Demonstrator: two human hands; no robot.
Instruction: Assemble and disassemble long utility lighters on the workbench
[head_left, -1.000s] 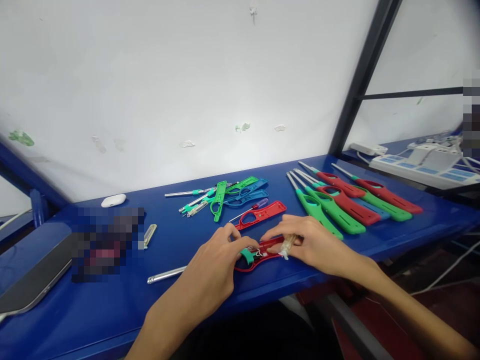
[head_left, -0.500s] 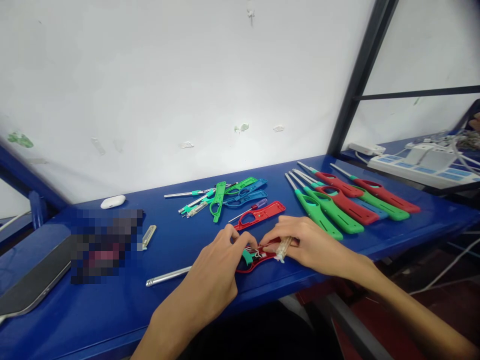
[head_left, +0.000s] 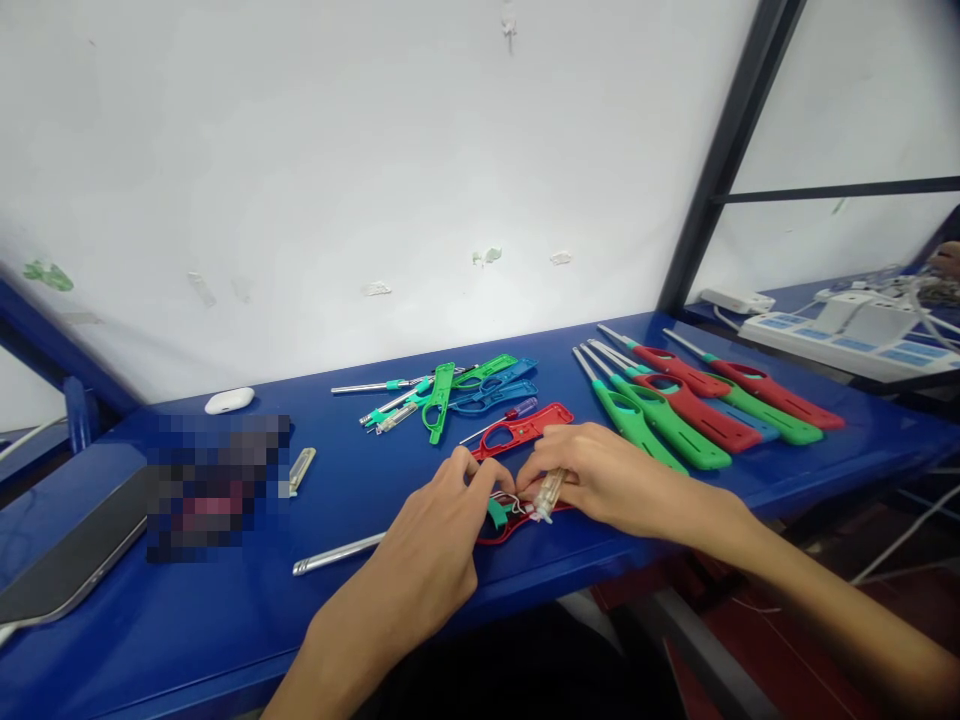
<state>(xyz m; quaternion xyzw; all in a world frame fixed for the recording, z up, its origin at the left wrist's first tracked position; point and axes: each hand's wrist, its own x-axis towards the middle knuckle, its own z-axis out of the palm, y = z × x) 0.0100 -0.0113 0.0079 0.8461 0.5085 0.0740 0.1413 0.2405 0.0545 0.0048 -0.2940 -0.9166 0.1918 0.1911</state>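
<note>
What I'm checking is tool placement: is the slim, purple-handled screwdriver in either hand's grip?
No: the slim, purple-handled screwdriver lies on the blue table, apart from the left hand and right hand.

On the counter (head_left: 225, 610), the left hand (head_left: 441, 525) holds an open red lighter (head_left: 516, 528) while the right hand (head_left: 604, 475) pinches a clear tank (head_left: 551, 492) above it; more lighters (head_left: 703, 412) lie to the right.

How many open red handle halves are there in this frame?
2. The rear half lies beside the screwdriver; the front half is under the left hand and right hand, partly covered. More could be hidden.
</note>
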